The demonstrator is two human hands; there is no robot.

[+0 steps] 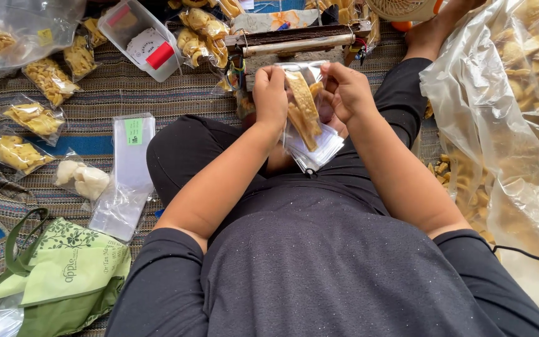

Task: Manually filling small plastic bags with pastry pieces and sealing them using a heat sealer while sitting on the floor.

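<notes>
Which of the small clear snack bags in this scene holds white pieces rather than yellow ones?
The bag of white pieces, lying on the striped mat beside the stack of empty clear bags. The filled bags further left hold yellow crisps.

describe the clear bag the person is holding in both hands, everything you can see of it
The small clear plastic bag is held upright above the lap, its open top pinched between the left hand and the right hand. Long golden fried snack strips stand inside it. The film looks thin and glossy. Behind and below it hangs a stack of empty clear bags, gripped along with it. A wooden bag sealer lies just beyond.
</notes>
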